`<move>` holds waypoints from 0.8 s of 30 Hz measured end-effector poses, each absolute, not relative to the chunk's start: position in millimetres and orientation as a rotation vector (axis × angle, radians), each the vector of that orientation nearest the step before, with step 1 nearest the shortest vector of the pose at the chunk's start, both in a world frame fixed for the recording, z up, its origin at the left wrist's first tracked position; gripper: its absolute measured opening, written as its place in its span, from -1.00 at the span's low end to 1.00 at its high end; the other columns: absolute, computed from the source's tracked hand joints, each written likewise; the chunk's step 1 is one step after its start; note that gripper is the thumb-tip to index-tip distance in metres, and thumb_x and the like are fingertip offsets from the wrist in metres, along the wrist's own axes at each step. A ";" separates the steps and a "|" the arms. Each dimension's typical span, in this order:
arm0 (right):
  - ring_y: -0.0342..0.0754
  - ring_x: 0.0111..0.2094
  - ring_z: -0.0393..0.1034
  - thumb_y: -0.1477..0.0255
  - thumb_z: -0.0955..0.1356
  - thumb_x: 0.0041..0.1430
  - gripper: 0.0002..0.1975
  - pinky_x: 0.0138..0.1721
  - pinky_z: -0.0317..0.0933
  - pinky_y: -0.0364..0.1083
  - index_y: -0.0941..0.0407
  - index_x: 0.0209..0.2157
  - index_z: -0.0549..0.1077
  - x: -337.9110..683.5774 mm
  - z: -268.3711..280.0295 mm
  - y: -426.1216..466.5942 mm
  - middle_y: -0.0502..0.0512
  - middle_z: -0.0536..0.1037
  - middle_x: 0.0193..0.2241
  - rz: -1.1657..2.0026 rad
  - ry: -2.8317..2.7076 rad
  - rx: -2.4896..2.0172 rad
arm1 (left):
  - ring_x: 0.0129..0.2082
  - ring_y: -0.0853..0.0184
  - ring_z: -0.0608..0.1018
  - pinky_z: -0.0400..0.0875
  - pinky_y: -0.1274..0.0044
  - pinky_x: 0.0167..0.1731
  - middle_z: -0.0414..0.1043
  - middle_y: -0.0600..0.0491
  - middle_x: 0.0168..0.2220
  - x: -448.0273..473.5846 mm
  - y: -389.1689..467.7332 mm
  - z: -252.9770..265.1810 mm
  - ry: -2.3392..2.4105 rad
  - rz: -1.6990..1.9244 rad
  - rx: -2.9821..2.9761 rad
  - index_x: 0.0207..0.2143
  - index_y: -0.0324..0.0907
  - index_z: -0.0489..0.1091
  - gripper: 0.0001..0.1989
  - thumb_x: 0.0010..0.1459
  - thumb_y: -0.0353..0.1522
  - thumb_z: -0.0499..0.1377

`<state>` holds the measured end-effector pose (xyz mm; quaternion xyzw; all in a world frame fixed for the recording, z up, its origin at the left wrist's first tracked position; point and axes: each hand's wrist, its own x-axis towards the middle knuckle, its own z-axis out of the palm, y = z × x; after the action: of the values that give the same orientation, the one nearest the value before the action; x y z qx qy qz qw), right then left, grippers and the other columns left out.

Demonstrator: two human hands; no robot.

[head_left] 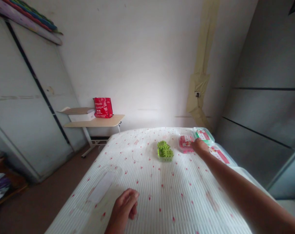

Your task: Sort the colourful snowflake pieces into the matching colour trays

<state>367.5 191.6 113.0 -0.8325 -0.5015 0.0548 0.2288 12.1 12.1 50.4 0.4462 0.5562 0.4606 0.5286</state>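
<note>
My right hand (200,145) reaches far across the bed, its fingers closed at the right edge of a clear plastic box with pink contents (185,142) and a printed label. My left hand (125,206) is held low near the front with its fingers curled, and nothing shows in it. Left of the pink box stands an open clear tub of bright green building blocks (165,151). A clear plastic lid with a white label (102,187) appears to lie flat, left of my left hand.
Labelled plastic boxes line the bed's right edge: a green-rimmed box (203,134) and a clear box (220,154) beside my forearm. A small table (104,121) at the back left holds a red bag (103,108) and a white carton (82,116). Grey cabinets flank both sides.
</note>
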 end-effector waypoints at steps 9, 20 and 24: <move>0.26 -0.03 0.22 0.43 0.18 0.18 -0.68 -0.10 0.08 0.19 0.26 -0.09 0.37 329.7 110.2 166.9 0.44 0.41 -0.12 -0.269 -1.900 -2.150 | -0.72 0.47 0.25 0.10 0.63 -0.69 0.20 0.18 -0.72 12.7 13.9 45.9 1.359 1.099 1.081 -0.55 -0.18 0.30 -0.59 -0.15 0.00 0.17; 0.11 0.00 0.17 0.59 0.09 0.19 -0.57 -0.02 0.01 0.04 0.15 0.07 0.27 334.2 87.3 168.9 0.27 0.34 0.02 -0.412 -2.349 -1.935 | -0.72 0.48 0.23 0.08 0.64 -0.69 0.19 0.18 -0.73 12.5 14.9 42.6 1.360 1.107 1.080 -0.57 -0.18 0.30 -0.60 -0.16 0.00 0.17; 0.12 0.02 0.15 0.58 0.09 0.20 -0.56 0.03 -0.05 0.05 0.19 0.10 0.23 344.3 87.6 168.5 0.28 0.34 0.02 -0.403 -2.379 -1.915 | -0.73 0.49 0.22 0.07 0.65 -0.70 0.20 0.19 -0.73 12.5 14.8 44.1 1.346 1.114 1.089 -0.57 -0.18 0.30 -0.60 -0.15 0.00 0.17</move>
<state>344.3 168.5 87.6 -0.6214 -0.7719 -0.1308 0.0307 12.5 14.8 44.1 0.4532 0.5603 0.4637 0.5153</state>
